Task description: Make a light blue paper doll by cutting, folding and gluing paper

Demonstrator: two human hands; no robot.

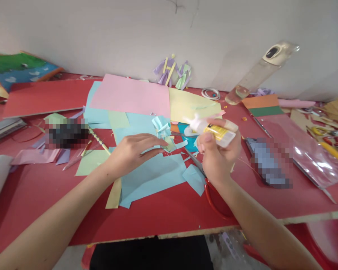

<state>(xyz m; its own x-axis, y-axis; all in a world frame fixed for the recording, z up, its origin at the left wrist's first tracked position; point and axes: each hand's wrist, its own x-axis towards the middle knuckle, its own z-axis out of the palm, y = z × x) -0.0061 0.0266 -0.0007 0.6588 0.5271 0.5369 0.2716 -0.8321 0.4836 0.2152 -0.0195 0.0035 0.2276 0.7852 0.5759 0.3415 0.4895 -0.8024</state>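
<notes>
- The glue (224, 137) is up off the counter (157, 223), held in the right grip (221, 153).
- That grip is pressed around the glue, with the thumb on its near side.
- The glue lies on its side. Its long way runs from 4 o'clock to 10 o'clock, and its thin end, a bit blurry, is the 10 o'clock one.
- The blue bits (165, 129) are at about 9 o'clock from the glue, with a gap between the two.
- The left grip (131, 152) is the nearer one to the blue bits. They are at about 2 o'clock from it.
- The green bit (170, 145) is at 3 o'clock from the left grip, right at its front end. I can't tell if the left grip is pinching it or just touching it.
- The scissors (196, 164) lie by the right grip, red loops at its 6 o'clock, blades pointing to 11 o'clock.
- The big blue sheet (152, 180) is at 4 to 5 o'clock from the left grip.
- Far off, two paper dolls (166, 73) lean on the wall (124, 37), at 12 o'clock from the blue bits.
</notes>
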